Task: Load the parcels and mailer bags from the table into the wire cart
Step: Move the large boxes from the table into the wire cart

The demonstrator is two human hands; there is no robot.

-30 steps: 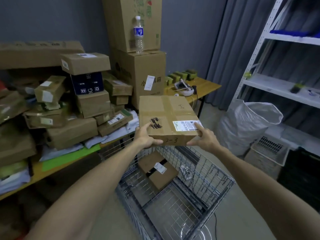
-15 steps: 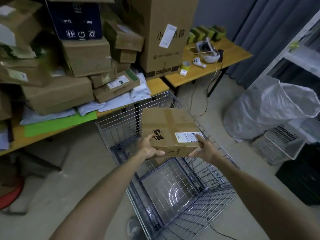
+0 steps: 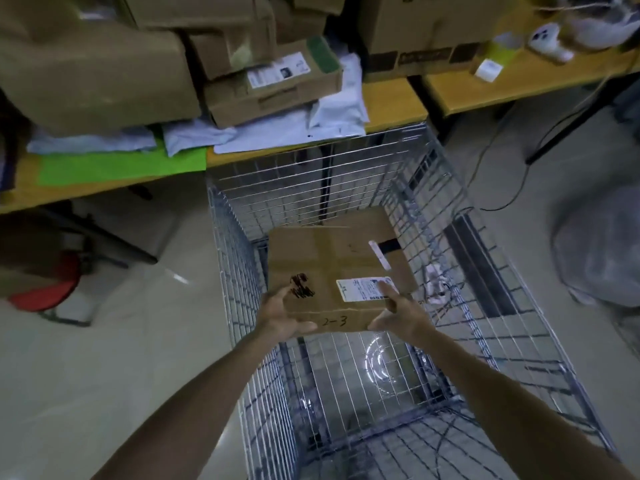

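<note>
Left hand (image 3: pixel 282 315): gripping the near-left corner of the held parcel (image 3: pixel 329 268), thumb lying on top beside the black scribble, fingers tucked underneath.

The held parcel is hanging inside the wire cart (image 3: pixel 311 181), between the cart's left and right walls, towards the far half and clear of the cart floor. It is extending away from both hands towards the cart's far wall. The top face is reading near square, so I cannot tell a long axis. The top is looking roughly level.

Right hand (image 3: pixel 398 313): clasping the near-right corner, with one digit pressing on the white label (image 3: pixel 363 289). Neither hand is sitting nearer; the hold is looking even.

A second parcel (image 3: pixel 377 225) is lying in the cart at its far-right corner, partly hidden under the held one. Judgement: lowering is hinging on that overlap. The held parcel is either going on top or needing floor on the near side.

Appearance: brown cardboard, tape crossing the top, "2-3" handwritten on the near side.

Beyond the cart's far wall, mailer bags (image 3: pixel 287 133) and boxes are waiting on the table (image 3: pixel 391 112).
</note>
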